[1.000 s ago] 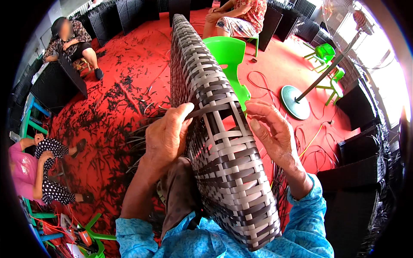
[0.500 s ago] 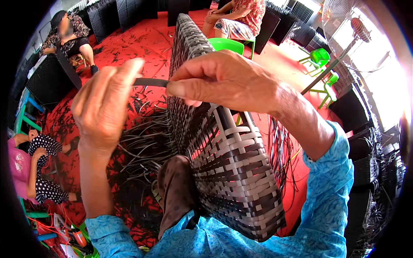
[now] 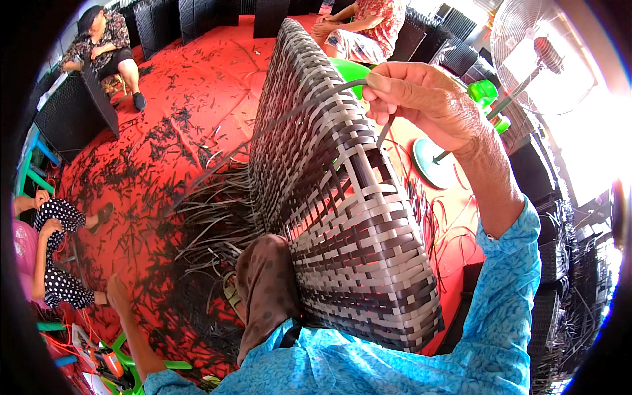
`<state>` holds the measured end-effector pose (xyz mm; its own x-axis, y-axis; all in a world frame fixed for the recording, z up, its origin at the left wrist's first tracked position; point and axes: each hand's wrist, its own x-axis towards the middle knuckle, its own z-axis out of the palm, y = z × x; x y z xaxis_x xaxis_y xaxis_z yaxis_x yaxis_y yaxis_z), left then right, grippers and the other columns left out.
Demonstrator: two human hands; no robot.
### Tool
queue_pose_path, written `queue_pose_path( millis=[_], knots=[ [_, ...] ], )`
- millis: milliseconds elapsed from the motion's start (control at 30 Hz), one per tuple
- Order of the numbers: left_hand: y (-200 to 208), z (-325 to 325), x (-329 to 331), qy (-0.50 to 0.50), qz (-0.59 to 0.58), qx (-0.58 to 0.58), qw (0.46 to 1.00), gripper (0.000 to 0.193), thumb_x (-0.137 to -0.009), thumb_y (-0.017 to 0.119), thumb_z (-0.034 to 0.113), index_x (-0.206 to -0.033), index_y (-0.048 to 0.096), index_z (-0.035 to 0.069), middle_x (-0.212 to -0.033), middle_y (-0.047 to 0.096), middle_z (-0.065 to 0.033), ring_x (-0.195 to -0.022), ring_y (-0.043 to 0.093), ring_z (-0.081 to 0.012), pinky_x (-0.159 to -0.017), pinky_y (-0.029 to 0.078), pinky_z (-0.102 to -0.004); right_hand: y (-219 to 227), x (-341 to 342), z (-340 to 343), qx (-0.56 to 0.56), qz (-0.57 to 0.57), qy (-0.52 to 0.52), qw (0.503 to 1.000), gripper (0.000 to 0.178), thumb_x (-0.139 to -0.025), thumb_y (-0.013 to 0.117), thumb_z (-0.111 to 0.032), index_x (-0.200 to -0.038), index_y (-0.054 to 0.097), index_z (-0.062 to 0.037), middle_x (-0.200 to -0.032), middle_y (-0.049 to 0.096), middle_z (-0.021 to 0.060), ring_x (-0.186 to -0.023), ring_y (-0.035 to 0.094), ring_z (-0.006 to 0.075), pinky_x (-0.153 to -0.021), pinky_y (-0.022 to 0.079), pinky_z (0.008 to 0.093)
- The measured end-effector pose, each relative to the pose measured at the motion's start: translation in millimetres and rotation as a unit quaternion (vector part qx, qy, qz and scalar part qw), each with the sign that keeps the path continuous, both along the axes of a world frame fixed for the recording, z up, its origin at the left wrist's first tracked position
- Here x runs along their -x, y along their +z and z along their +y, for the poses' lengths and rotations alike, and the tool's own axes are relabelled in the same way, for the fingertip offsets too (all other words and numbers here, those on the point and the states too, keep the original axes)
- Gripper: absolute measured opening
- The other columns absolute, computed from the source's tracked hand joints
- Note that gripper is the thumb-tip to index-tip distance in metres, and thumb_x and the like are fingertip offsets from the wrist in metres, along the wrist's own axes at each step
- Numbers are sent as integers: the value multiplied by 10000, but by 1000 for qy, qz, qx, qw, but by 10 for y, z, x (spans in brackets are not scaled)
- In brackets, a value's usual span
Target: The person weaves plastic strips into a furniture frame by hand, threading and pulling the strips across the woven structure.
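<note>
A woven panel of dark brown and grey-beige flat strips stands on edge before me, leaning by my knee. Its near end has open gaps in the weave near the top corner. My right hand, raised over the panel's far right corner, pinches a dark flat weaving strip between thumb and fingers. From there the strip trails left across the panel's top edge, blurred farther down. Below the hand, another stretch of strip drops to the weave. My left hand is low at the far left, apart from the panel; motion smears its fingers.
Loose strip ends fan out left of the panel. Dark scraps cover the red floor. Other people sit at the far left, back and left edge. A standing fan, a green chair and stacked black panels line the right.
My left hand has swung from the strip beside my right hand down to the lower left. My right hand has shifted right, with the strip now stretched long over the panel.
</note>
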<state>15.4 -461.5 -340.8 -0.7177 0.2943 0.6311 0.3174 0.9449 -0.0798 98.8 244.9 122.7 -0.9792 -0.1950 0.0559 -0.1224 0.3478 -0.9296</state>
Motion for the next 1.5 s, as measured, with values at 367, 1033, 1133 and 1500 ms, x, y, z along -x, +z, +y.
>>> queue_pose_path(
  millis=[367, 1033, 1133, 1500],
  knots=[
    [2135, 1729, -259, 0, -79, -270, 960, 341, -926, 383, 46, -1260, 429, 0, -1194, 524, -142, -1034, 540, -226, -825, 444, -302, -14, 130, -271, -282, 127, 53, 949, 352, -900, 526, -270, -1131, 544, -4, -950, 615, 54, -911, 565, 107, -825, 445, 255],
    [3922, 3659, -404, -325, 202, -149, 912, 297, -702, 654, -30, -993, 626, 23, -823, 630, -88, -686, 602, -210, -617, 489, -289, 827, -450, 85, -381, 236, -29, 893, 327, -873, 559, -338, -930, 612, -21, -753, 595, 27, -642, 517, 61, -566, 413, 221],
    [3927, 3701, -455, -272, 213, -78, 935, 280, -711, 655, -12, -986, 630, 35, -827, 625, -80, -693, 602, -208, -625, 488, -304, 956, -552, 279, -476, 225, -39, 849, 289, -884, 549, -293, -875, 604, -10, -778, 591, 27, -685, 521, 75, -611, 417, 237],
    [4040, 4385, -454, -331, 282, -40, 900, 138, -710, 614, 88, -846, 592, 89, -663, 519, -14, -577, 550, -153, -525, 443, -298, 406, -481, 256, -477, 347, -57, 805, 300, -905, 504, -194, -1164, 534, -45, -1085, 594, 85, -941, 577, 172, -816, 458, 283]
  ],
)
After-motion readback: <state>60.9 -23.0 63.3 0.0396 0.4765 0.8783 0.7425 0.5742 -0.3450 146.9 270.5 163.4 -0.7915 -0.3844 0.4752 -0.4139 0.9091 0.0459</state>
